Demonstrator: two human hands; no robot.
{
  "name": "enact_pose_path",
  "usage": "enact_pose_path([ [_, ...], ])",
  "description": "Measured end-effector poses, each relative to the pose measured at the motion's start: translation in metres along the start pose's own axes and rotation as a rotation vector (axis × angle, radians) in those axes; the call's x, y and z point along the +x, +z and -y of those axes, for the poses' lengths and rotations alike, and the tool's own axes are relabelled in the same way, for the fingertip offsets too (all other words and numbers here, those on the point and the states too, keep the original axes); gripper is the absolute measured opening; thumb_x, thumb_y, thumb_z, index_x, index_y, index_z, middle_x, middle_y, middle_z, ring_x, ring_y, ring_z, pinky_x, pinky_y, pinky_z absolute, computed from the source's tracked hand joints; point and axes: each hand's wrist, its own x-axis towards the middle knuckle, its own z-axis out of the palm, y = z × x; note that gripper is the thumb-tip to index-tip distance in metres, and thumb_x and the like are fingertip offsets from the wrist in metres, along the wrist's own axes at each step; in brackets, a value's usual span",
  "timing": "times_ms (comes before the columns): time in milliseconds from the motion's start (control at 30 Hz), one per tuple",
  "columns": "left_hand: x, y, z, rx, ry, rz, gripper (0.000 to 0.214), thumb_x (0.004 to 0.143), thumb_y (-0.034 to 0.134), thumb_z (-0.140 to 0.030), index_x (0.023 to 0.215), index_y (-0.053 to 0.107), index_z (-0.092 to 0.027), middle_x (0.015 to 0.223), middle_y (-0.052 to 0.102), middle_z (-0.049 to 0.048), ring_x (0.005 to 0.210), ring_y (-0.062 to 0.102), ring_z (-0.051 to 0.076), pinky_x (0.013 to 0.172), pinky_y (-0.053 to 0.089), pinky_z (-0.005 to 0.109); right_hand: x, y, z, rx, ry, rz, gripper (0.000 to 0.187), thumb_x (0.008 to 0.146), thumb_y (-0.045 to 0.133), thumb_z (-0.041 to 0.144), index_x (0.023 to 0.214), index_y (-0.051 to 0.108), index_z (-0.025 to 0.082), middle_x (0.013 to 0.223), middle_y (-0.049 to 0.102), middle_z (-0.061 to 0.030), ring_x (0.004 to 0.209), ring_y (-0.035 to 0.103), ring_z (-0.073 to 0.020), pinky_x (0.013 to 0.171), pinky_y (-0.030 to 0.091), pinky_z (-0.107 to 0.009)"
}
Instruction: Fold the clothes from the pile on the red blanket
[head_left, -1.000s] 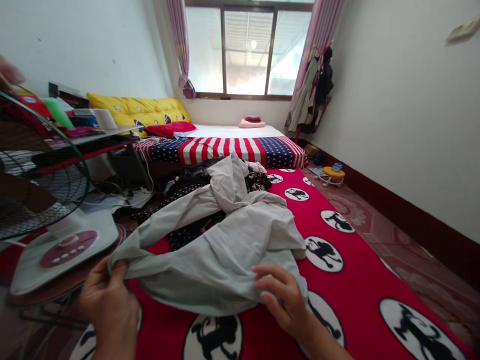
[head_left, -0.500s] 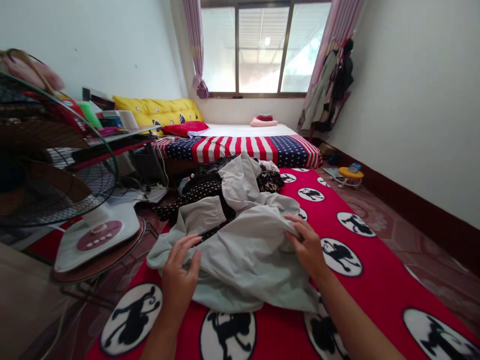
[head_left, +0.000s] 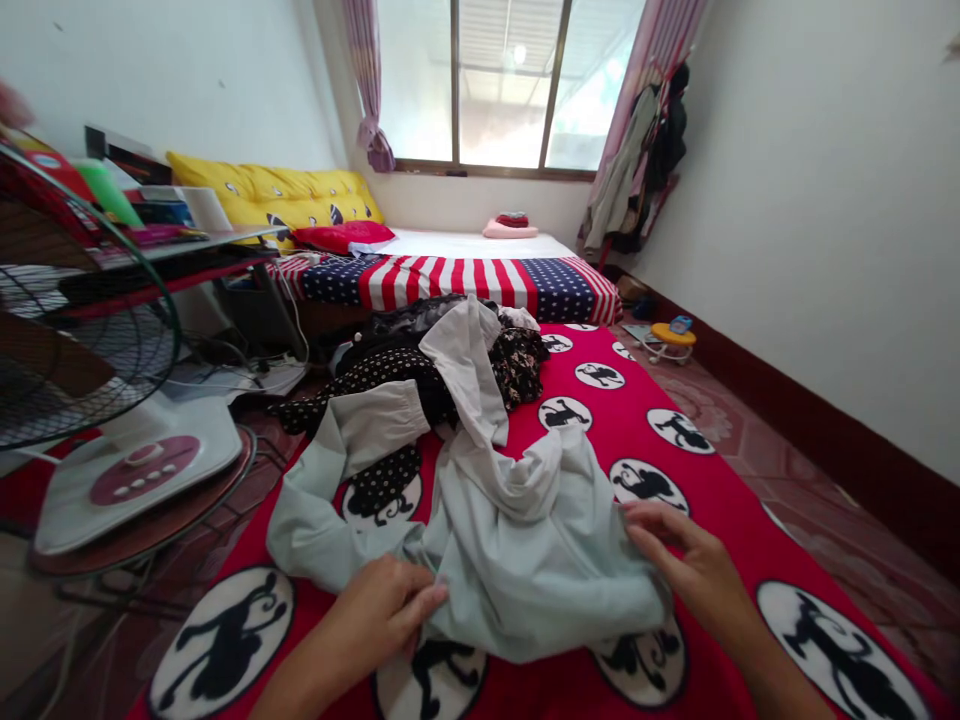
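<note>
A pale grey-green long-sleeved top [head_left: 525,570] lies crumpled on the red blanket [head_left: 600,410] in front of me. One sleeve with a gathered cuff bends out to the left; another stretches away over a pile of dark clothes. My left hand [head_left: 390,605] is at the top's near left side, thumb and fingers closed on the cloth. On the opposite side my right hand [head_left: 682,555] pinches its right edge between thumb and fingers. Behind the top lies a black polka-dot garment [head_left: 382,375] among other dark clothes.
To the left a fan [head_left: 135,470] stands on a round stool [head_left: 225,480], beside a cluttered desk [head_left: 225,245]. A bed [head_left: 450,245] with a flag-patterned cover is under the window. At the right are a small yellow stool [head_left: 673,335] and hanging clothes [head_left: 637,160].
Both hands have come lower and nearer to me, drawing the top's body closer and uncovering blanket behind it. The left hand, open before, has closed on the cloth. The view has shifted right.
</note>
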Motion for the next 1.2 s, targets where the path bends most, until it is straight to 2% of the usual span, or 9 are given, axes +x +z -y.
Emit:
enact_pose_path([
  [133,-0.01,0.001,-0.006,-0.121,-0.063,0.092,0.031,0.089,0.049,-0.043,0.073,0.06,-0.019,0.058,0.065,-0.0004,0.048,0.06,0.015,0.048,0.037,0.022,0.035,0.021,-0.011,-0.063,0.065,-0.177,0.074,0.062,0.073,0.051,0.126,0.056,0.017,0.123,0.062,-0.0155,0.105,0.063,-0.0297,0.084,0.054,-0.043],
  [200,-0.008,-0.005,-0.007,-0.123,-0.031,-0.025,0.031,0.09,0.047,-0.041,0.078,0.065,-0.019,0.064,0.066,0.0008,0.053,0.061,0.016,0.05,0.04,0.022,0.041,0.032,-0.007,0.001,0.122,-0.071,0.076,0.059,0.074,0.049,0.124,0.057,0.014,0.112,0.067,-0.0149,0.097,0.066,-0.0296,0.083,0.054,-0.044],
  [333,0.011,-0.021,-0.003,-0.113,0.058,-0.397,0.028,0.088,0.049,-0.04,0.093,0.07,-0.022,0.083,0.071,0.0041,0.075,0.066,0.019,0.067,0.05,0.026,0.026,0.03,0.02,0.129,0.076,0.1,0.04,0.07,0.069,0.046,0.097,0.07,0.016,0.091,0.072,-0.0081,0.085,0.067,-0.026,0.077,0.054,-0.037],
  [567,0.074,-0.019,0.029,0.025,0.079,-0.639,0.032,0.077,0.055,-0.027,0.105,0.068,-0.018,0.106,0.068,0.0109,0.096,0.064,0.025,0.09,0.05,0.04,-0.004,-0.046,0.036,0.423,0.145,-0.951,0.045,0.072,0.074,0.044,0.11,0.069,0.022,0.121,0.065,-0.0144,0.11,0.062,-0.0333,0.093,0.05,-0.046],
  [667,0.094,-0.004,0.029,-0.01,0.008,-0.628,0.049,0.073,0.062,-0.024,0.121,0.062,-0.015,0.106,0.068,0.0131,0.093,0.065,0.026,0.09,0.05,0.042,-0.01,-0.07,0.01,0.418,0.159,-1.086,0.046,0.072,0.074,0.044,0.114,0.067,0.025,0.131,0.059,-0.0139,0.122,0.054,-0.0336,0.098,0.049,-0.046],
  [833,0.096,0.018,0.012,-0.336,0.028,-0.541,0.072,0.068,0.069,-0.022,0.136,0.05,-0.015,0.137,0.054,0.0156,0.125,0.053,0.028,0.109,0.038,0.043,-0.005,-0.063,-0.035,0.335,0.284,-0.775,0.074,0.061,0.074,0.055,0.125,0.057,0.021,0.128,0.06,-0.0174,0.118,0.057,-0.0351,0.096,0.05,-0.048],
  [967,0.08,0.021,0.002,-0.573,0.053,-0.44,0.072,0.064,0.071,-0.022,0.134,0.055,-0.017,0.139,0.054,0.012,0.13,0.049,0.028,0.113,0.035,0.041,0.003,-0.032,-0.046,-0.092,0.264,-0.392,0.105,0.049,0.076,0.061,0.138,0.045,0.014,0.141,0.047,-0.0211,0.129,0.045,-0.0412,0.107,0.038,-0.056],
  [1067,0.063,0.012,0.0,-0.694,0.018,-0.458,0.06,0.065,0.068,-0.027,0.124,0.063,-0.016,0.126,0.065,0.0104,0.117,0.06,0.029,0.104,0.045,0.041,0.004,-0.019,-0.042,-0.224,0.196,-0.173,0.095,0.053,0.077,0.054,0.136,0.05,0.017,0.138,0.052,-0.0178,0.125,0.051,-0.0388,0.104,0.041,-0.054],
  [1200,0.033,-0.019,0.004,-0.723,-0.039,-0.813,0.054,0.059,0.073,-0.035,0.109,0.071,-0.014,0.112,0.072,0.0094,0.108,0.064,0.032,0.096,0.052,0.042,0.007,-0.034,-0.017,-0.127,0.105,0.186,0.053,0.065,0.073,0.046,0.11,0.07,0.018,0.112,0.07,-0.0116,0.106,0.064,-0.0329,0.094,0.049,-0.044],
])
